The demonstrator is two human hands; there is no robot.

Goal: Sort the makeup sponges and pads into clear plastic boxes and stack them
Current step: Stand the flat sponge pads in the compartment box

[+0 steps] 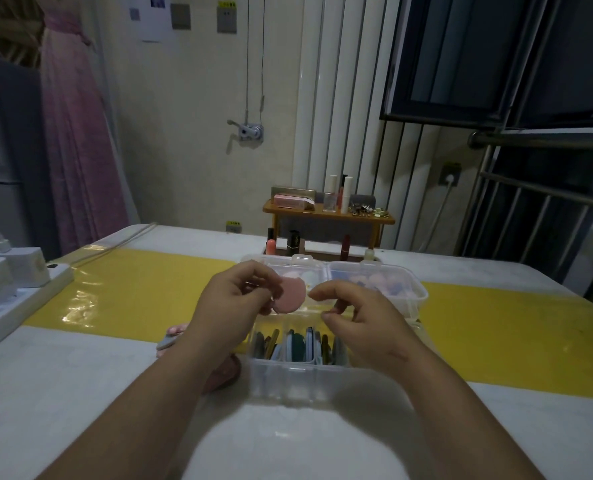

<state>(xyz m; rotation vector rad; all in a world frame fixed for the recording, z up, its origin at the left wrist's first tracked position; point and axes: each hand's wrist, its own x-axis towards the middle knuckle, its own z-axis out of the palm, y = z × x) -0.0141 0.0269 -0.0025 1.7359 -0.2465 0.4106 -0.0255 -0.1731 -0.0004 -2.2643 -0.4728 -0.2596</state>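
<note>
My left hand (232,299) pinches a round pink makeup pad (292,295) and holds it above the near clear plastic box (295,375). That box holds several flat pads standing on edge in green, blue and yellow. My right hand (360,317) hovers just right of the pink pad, fingers loosely curled, holding nothing. Behind them a second clear box (402,299) holds pink and blue sponges. A few loose pads (170,337) lie on the table left of my left wrist, partly hidden by the arm.
A white power strip with chargers (7,289) lies at the table's left edge. A small wooden shelf (326,216) with cosmetics and lipsticks stands at the far side. A yellow mat (132,292) crosses the white table.
</note>
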